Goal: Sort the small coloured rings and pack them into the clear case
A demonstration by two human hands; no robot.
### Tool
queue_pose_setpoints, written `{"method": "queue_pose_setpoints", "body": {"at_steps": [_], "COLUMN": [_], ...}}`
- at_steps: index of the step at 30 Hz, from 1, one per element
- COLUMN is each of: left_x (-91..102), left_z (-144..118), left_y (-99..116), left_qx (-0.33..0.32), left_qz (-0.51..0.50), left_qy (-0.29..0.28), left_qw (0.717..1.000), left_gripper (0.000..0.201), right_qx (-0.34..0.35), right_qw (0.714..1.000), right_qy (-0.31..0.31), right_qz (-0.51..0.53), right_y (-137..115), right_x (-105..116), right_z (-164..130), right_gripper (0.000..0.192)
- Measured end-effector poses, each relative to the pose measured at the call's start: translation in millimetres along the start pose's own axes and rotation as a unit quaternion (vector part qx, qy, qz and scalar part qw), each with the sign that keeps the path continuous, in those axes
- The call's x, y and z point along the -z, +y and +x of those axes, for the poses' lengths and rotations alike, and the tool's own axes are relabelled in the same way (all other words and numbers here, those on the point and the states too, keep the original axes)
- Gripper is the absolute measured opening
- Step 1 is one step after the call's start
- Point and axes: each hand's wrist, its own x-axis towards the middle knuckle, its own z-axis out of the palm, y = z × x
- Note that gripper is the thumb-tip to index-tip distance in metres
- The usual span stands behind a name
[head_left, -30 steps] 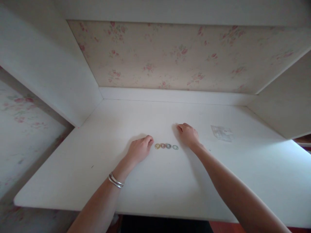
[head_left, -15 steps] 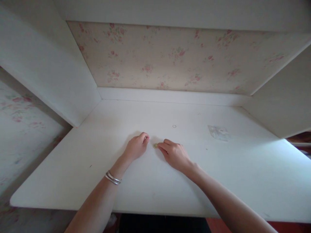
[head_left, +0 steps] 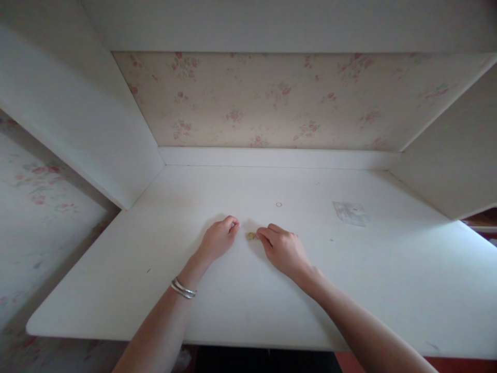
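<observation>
My left hand (head_left: 218, 239) rests on the white desk (head_left: 252, 290) with its fingers curled in and nothing seen in it; a silver bangle is on that wrist. Just to its right lies a small yellow ring (head_left: 250, 235). My right hand (head_left: 282, 248) lies palm down over the spot where the row of small rings lay, its fingertips touching the yellow ring. The other rings of the row are hidden under that hand. Farther back on the desk sits a tiny pale ring (head_left: 278, 204), apart from both hands.
A small clear plastic bag (head_left: 350, 213) lies flat at the right of the desk. White side panels (head_left: 77, 114) stand left and right, with floral wallpaper (head_left: 272, 98) at the back. The desk's front edge runs just below my forearms.
My right hand has come from behind the row of rings down onto it, covering all but the yellow one. A tiny pale ring now shows where that hand was. My left hand has stayed put.
</observation>
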Motion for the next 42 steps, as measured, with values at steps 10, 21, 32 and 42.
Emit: {"method": "queue_pose_setpoints", "body": {"at_steps": [10, 21, 32, 42], "left_x": [-3.5, -26.0, -44.2, -51.8], "left_z": [3, 74, 125, 130], "left_y": [-5, 56, 87, 92], "left_qx": [0.013, -0.099, -0.142, -0.155], "left_qz": [-0.073, 0.030, 0.151, 0.165], "left_qy": [0.036, -0.059, -0.092, -0.108], "left_qw": [0.997, 0.993, 0.974, 0.968], "left_gripper": [0.030, 0.027, 0.026, 0.022], "right_qx": [-0.300, -0.291, -0.281, -0.277], "right_qw": [0.916, 0.920, 0.933, 0.940], "right_qy": [0.166, 0.167, 0.133, 0.105], "right_qz": [0.207, 0.203, 0.183, 0.172], "right_y": [101, 113, 113, 111], "right_x": [3, 0, 1, 2], "right_z": [7, 10, 11, 11], "right_gripper": [0.036, 0.034, 0.032, 0.028]}}
